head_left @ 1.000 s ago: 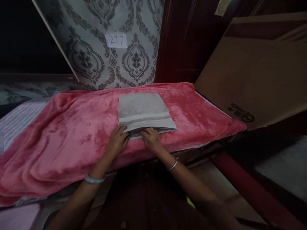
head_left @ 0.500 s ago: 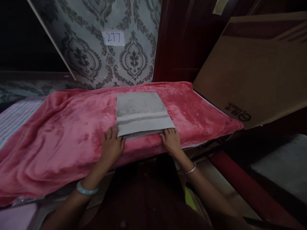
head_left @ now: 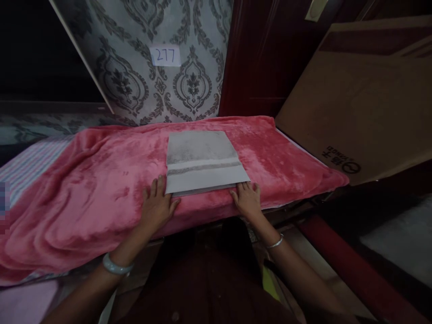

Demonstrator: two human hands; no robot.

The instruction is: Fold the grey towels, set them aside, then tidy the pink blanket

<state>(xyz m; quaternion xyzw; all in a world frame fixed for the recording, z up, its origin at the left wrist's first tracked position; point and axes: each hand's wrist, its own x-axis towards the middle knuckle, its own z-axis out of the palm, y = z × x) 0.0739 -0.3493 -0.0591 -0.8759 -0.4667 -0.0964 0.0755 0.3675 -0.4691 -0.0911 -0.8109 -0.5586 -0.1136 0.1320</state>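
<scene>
A folded grey towel-like cloth (head_left: 200, 147) with a paler band near its front edge lies flat on a pink plush blanket (head_left: 111, 180). Beside the cloth's near left corner, my left hand (head_left: 155, 204) rests on the blanket with its fingers spread. My right hand (head_left: 248, 198) lies at the near right corner, its fingertips by or just under the cloth's front edge and its thumb apart. Neither hand grips anything that I can see. The front edge of the cloth shows a darker layer beneath.
Behind the blanket is a patterned wall with a paper label (head_left: 165, 56) reading 277. A large cardboard box (head_left: 364, 99) leans at the right, beside a dark red door (head_left: 259, 58). A dark screen (head_left: 40, 54) stands at the left. Striped bedding (head_left: 33, 157) shows at far left.
My left hand has come slightly away from the cloth's corner, and its thumb has spread. My right hand's fingers have opened a little at the other corner. The view has shifted slightly.
</scene>
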